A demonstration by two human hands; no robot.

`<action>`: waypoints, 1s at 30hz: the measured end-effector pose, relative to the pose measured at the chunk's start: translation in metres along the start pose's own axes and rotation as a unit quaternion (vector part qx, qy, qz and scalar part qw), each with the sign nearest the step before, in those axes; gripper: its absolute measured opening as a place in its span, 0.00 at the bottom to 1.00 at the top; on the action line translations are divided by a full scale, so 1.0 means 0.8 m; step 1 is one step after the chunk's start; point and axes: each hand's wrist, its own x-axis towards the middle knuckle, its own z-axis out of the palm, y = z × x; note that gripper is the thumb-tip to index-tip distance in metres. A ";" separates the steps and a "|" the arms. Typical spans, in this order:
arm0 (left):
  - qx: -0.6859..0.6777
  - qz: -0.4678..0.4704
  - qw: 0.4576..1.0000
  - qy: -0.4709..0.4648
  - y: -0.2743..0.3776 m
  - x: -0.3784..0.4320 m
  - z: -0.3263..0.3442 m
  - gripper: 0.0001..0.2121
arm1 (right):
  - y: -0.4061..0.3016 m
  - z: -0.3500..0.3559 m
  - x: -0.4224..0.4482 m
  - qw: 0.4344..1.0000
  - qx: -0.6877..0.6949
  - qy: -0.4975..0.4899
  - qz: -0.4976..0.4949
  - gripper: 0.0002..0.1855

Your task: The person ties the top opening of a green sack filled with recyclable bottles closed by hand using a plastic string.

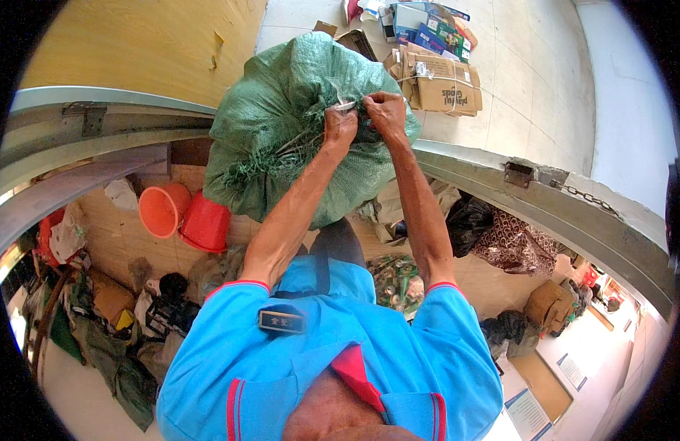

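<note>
A large, full green woven plastic sack (262,105) stands before me, its mouth gathered near the top. My left hand (340,125) is closed on the bunched sack mouth, where a whitish strip (344,106) shows by the thumb. Just to its right, my right hand (385,113) has its thumb and forefinger bent together at the edge of the gathering; whether something thin lies between them I cannot tell. Frayed green strands (262,167) hang on the sack's side, below and left of my hands.
Tied flattened cardboard (450,82) and printed boxes (428,30) lie beyond the sack at right. A metal door frame (472,168) runs along both sides. Orange (163,210) and red (206,223) plastic buckets lie at left. Black bags (468,223) and a patterned cloth (513,242) are at right.
</note>
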 end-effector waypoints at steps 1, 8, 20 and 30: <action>-0.007 0.007 1.000 0.002 -0.003 0.001 0.000 0.05 | 0.000 0.000 0.000 1.000 0.005 0.000 -0.006 0.15; -0.012 -0.017 1.000 -0.004 -0.003 0.003 0.002 0.02 | -0.003 0.004 -0.008 0.999 0.053 0.002 -0.014 0.17; -0.224 -0.120 0.966 -0.055 0.032 -0.010 -0.013 0.05 | 0.001 0.008 -0.029 0.955 0.296 0.019 -0.004 0.11; -0.192 -0.128 0.972 -0.051 0.027 -0.001 -0.014 0.07 | 0.001 0.010 -0.029 0.980 0.196 0.032 -0.022 0.10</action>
